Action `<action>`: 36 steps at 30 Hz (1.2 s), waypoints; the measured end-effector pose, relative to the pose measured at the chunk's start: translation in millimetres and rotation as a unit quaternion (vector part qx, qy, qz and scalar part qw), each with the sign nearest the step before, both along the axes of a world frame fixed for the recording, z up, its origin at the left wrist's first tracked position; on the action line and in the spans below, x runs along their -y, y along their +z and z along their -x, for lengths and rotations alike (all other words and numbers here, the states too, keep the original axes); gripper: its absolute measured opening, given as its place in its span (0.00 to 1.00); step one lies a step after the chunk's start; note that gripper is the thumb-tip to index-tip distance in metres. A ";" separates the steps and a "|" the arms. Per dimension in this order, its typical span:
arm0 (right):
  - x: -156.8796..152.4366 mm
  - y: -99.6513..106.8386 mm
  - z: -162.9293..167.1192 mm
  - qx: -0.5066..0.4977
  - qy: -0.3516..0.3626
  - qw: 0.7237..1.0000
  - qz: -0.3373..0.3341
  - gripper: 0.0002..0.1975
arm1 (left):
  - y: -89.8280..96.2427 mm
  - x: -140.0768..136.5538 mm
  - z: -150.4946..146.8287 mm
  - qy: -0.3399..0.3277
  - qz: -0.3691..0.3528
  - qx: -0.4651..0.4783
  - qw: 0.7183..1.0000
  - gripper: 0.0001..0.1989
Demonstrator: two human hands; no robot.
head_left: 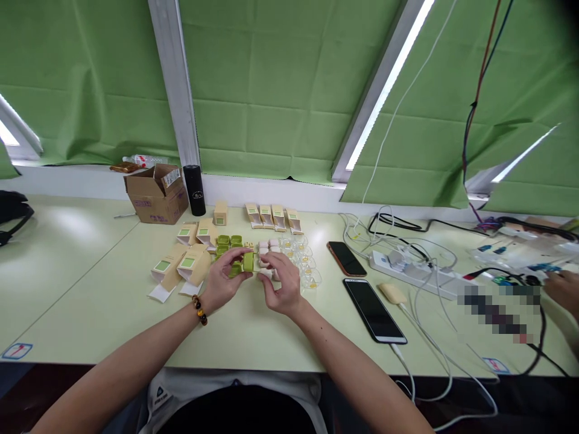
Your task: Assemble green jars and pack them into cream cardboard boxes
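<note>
My left hand (228,276) pinches a small green case (248,261) above the table, between thumb and fingers. My right hand (283,280) is closed in a loose curl at the case's right edge, with thumb and fingertips on either side of that edge. Just behind and left of the hands, several like green cases (223,240) stand in rows. Pale pink-white blocks (263,245) are lined up behind my right hand and partly hidden by it. Beyond them are clear plastic pieces (310,278) with yellow marks. Opened cream cartons (166,265) lie left of my left hand.
More cream cartons (278,217) are at the back, near a black bottle (194,190) and a cardboard box (156,196). Two phones (374,310), a power strip (414,275) and tangled cables fill the right side. Another person's hand (563,292) shows at the far right edge.
</note>
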State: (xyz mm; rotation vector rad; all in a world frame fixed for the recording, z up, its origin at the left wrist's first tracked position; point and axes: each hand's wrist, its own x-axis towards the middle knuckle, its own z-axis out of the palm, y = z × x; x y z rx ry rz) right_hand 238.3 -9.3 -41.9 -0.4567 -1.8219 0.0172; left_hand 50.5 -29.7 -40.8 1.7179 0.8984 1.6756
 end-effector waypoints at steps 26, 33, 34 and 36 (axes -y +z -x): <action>-5.1 -12.8 9.6 -0.047 0.064 0.983 0.165 0.25 | 6.0 4.0 0.5 0.131 -0.037 -0.148 0.980 0.06; -5.0 -10.5 10.0 -0.045 0.059 0.984 0.162 0.25 | 5.4 2.8 -0.5 0.121 -0.010 -0.116 0.986 0.08; -5.0 -9.8 10.0 -0.047 0.057 0.984 0.163 0.25 | 5.5 2.3 -0.1 0.120 -0.004 -0.107 0.987 0.08; -5.1 -8.5 9.8 -0.051 0.052 0.984 0.165 0.25 | 5.6 1.3 1.1 0.124 0.010 -0.091 0.988 0.09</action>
